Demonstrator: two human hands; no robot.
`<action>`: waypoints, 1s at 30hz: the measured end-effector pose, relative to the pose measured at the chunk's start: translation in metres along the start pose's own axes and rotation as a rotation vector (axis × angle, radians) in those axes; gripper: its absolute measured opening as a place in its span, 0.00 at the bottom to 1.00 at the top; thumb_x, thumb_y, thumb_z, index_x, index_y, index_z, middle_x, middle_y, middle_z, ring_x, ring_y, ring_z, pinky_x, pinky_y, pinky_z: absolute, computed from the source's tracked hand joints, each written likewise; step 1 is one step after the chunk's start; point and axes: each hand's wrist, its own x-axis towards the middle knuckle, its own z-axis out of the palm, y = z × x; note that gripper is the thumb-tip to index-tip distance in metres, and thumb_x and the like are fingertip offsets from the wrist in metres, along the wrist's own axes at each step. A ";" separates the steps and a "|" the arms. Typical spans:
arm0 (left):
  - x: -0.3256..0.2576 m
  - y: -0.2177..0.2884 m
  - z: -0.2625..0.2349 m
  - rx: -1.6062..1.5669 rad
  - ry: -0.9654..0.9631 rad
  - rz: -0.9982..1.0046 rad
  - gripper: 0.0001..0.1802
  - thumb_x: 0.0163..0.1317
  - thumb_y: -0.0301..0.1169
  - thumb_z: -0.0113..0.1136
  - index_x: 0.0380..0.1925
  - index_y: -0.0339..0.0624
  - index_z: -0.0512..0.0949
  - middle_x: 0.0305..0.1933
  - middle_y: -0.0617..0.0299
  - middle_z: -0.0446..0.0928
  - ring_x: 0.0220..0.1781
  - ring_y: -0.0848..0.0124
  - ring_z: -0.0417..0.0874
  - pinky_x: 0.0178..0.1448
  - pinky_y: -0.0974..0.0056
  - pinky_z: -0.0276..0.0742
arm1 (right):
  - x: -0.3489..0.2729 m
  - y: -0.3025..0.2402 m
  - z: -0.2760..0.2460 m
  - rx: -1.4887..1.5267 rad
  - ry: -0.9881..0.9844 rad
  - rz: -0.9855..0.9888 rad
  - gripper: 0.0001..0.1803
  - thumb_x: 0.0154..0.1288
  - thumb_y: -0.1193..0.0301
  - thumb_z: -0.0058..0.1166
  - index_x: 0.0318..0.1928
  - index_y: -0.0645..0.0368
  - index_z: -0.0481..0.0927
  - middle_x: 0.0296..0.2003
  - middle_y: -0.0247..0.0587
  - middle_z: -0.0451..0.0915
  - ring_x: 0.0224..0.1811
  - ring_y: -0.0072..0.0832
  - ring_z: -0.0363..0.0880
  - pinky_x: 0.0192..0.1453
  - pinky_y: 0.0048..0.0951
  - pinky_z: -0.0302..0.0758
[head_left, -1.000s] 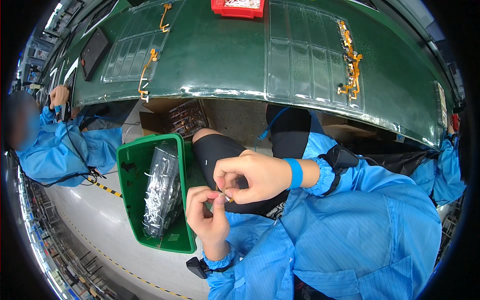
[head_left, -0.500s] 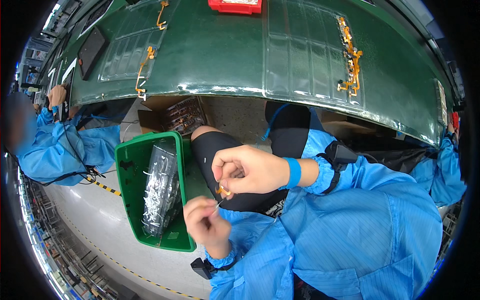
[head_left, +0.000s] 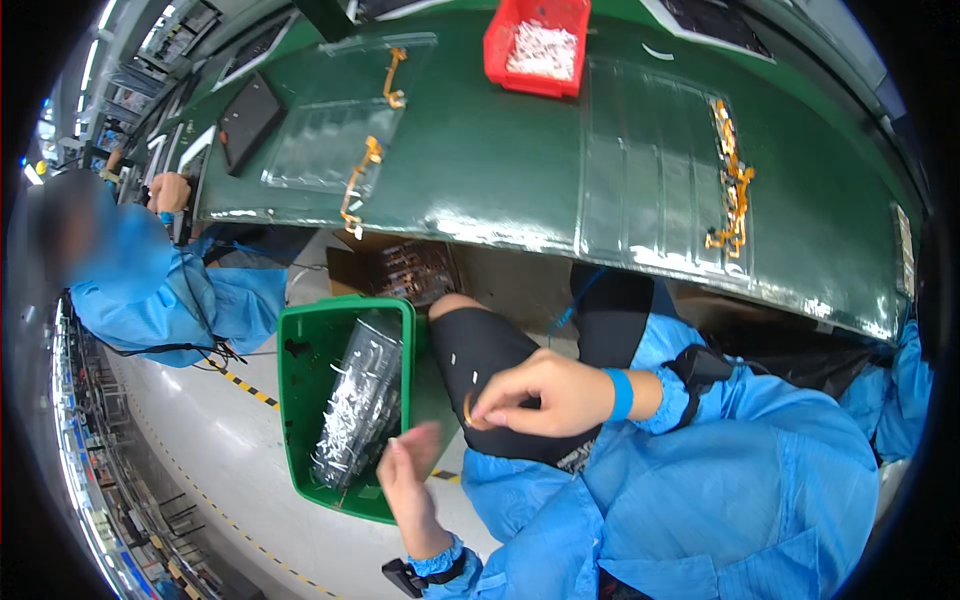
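My right hand (head_left: 545,392) is closed in a pinch above my dark-clad thigh. Between its thumb and fingertips is a small orange flex cable (head_left: 468,408), mostly covered by the fingers. My left hand (head_left: 408,485) is beside the near right rim of a green bin (head_left: 408,400). Its fingers are stretched out, slightly smeared by motion, and nothing shows in them. Clear plastic trays (head_left: 375,385) and many white strips lie inside the bin. A small white scrap (head_left: 474,378) shows against my thigh near the right hand.
On the green table (head_left: 480,170), orange flex cables (head_left: 733,185) lie on a clear tray (head_left: 640,160); two more are on another tray (head_left: 325,150) at left. A red box (head_left: 535,85) holds white pieces. A black device (head_left: 250,120) and a co-worker's blue sleeve (head_left: 235,300) are at left.
My left hand has moved apart from the flex cable and opened its fingers beside the bin. My right hand still pinches the cable. The view has shifted, showing more of the red box.
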 end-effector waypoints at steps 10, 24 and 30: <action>0.034 0.032 0.068 -0.659 -0.249 -0.098 0.15 0.68 0.28 0.55 0.51 0.31 0.74 0.47 0.47 0.80 0.48 0.61 0.84 0.50 0.62 0.82 | -0.013 0.009 0.005 -0.140 -0.076 -0.078 0.07 0.64 0.75 0.55 0.41 0.61 0.81 0.32 0.44 0.84 0.31 0.37 0.84 0.36 0.31 0.79; 0.089 0.180 0.037 -0.217 -0.252 0.159 0.23 0.64 0.27 0.59 0.58 0.36 0.68 0.48 0.58 0.81 0.36 0.67 0.86 0.36 0.69 0.83 | 0.063 0.000 0.006 0.248 0.109 0.053 0.22 0.67 0.76 0.53 0.61 0.65 0.68 0.52 0.53 0.80 0.54 0.36 0.81 0.56 0.31 0.79; 0.136 0.223 0.014 -0.140 -0.324 0.348 0.18 0.63 0.24 0.60 0.53 0.34 0.73 0.49 0.51 0.81 0.39 0.68 0.85 0.41 0.70 0.84 | 0.090 0.001 -0.013 -0.159 0.254 -0.078 0.18 0.65 0.73 0.54 0.54 0.67 0.73 0.47 0.53 0.80 0.50 0.42 0.82 0.53 0.35 0.79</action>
